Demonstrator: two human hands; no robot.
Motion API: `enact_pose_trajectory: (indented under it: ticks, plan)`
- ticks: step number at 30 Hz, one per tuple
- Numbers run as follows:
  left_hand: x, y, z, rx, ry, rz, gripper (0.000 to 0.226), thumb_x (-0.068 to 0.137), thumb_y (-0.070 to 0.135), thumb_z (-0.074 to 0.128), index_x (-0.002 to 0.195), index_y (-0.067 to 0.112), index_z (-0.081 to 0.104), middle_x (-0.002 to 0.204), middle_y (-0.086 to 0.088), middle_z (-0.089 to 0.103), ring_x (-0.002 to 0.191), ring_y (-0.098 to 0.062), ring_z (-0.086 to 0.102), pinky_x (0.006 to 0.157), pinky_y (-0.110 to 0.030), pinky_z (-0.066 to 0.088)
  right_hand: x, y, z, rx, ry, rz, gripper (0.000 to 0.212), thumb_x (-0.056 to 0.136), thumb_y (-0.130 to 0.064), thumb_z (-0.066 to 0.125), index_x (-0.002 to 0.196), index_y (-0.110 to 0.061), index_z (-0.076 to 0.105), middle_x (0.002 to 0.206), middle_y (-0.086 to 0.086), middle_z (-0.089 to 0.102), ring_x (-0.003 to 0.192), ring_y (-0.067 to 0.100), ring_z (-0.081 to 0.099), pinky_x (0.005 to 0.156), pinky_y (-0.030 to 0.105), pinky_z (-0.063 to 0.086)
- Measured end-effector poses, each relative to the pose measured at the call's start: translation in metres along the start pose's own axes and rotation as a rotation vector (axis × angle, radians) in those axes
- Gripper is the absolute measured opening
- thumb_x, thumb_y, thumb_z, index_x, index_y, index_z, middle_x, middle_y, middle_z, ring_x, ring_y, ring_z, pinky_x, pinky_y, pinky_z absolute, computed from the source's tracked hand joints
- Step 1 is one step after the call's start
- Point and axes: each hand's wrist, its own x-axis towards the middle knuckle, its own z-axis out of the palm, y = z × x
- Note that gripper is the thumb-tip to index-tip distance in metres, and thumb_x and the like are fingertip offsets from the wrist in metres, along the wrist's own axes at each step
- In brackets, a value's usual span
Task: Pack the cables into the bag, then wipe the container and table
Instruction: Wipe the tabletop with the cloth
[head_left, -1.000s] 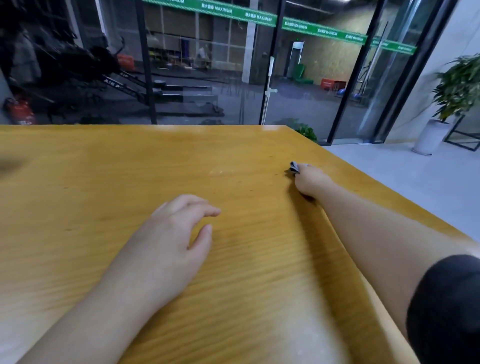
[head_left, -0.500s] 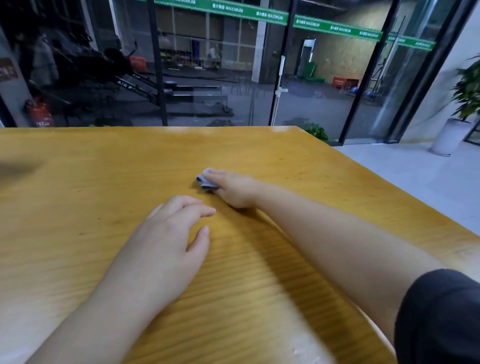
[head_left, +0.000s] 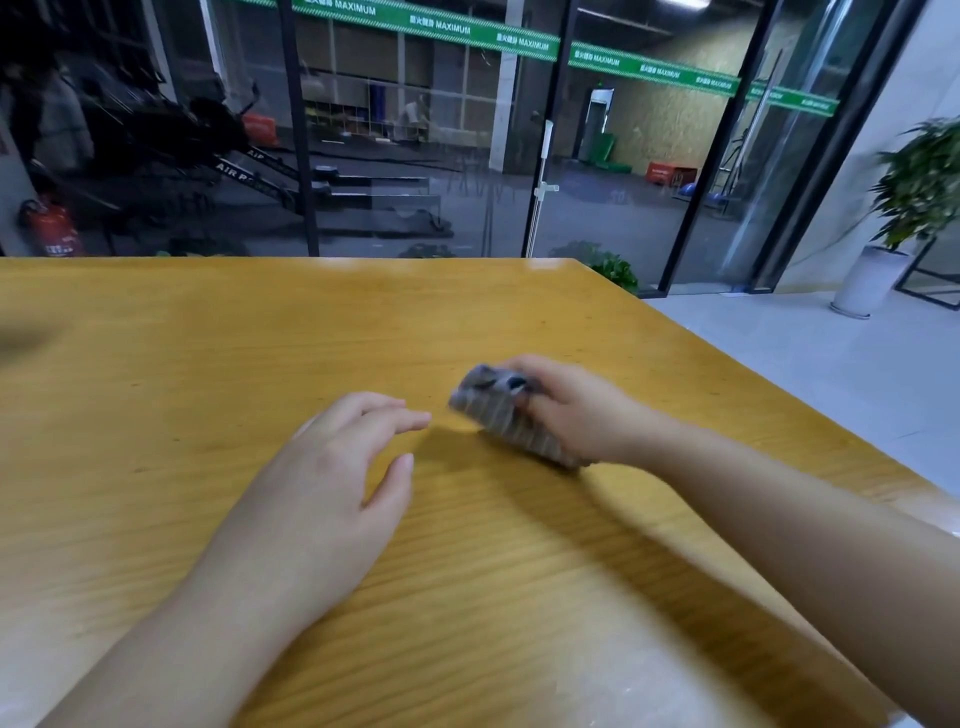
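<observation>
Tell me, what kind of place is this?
Probably a lobby beside a gym. Behind the wooden table a glass wall with green "MAXIMUM" strips shows exercise machines on a dark floor. A potted plant stands on pale tiles at the right.
</observation>
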Motion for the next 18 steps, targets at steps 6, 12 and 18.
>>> enact_pose_trajectory:
  ticks: [6,12,18]
  plan:
    - [-0.001,0.001,0.006,0.006,-0.035,0.032,0.031,0.089,0.035,0.044,0.117,0.038,0.058,0.116,0.028,0.046,0.106,0.011,0.042,0.084,0.001,0.028,0.018,0.078,-0.046,-0.14,0.62,0.354,0.02,0.102,-0.019,0.03,0.109,-0.022,0.049,0.094,0.007,0.061,0.069,0.024,0.054,0.058,0.034,0.042]
    - [-0.002,-0.004,0.011,-0.014,-0.059,0.056,0.038,0.082,0.047,0.039,0.115,0.041,0.057,0.116,0.029,0.048,0.105,0.011,0.044,0.075,-0.011,0.037,0.009,0.107,-0.031,-0.483,0.107,0.431,0.044,0.101,-0.036,0.035,0.143,-0.024,0.036,0.147,0.003,0.04,0.128,0.025,0.044,0.101,0.039,0.04]
    - [0.0,-0.004,0.016,-0.031,-0.132,0.032,0.039,0.076,0.056,0.032,0.109,0.052,0.052,0.121,0.035,0.043,0.112,0.011,0.043,0.09,-0.008,0.031,0.005,0.14,-0.048,-0.414,-0.034,0.486,0.05,0.104,-0.036,0.022,0.152,-0.032,0.01,0.16,-0.011,0.002,0.148,0.02,0.003,0.118,0.039,0.006]
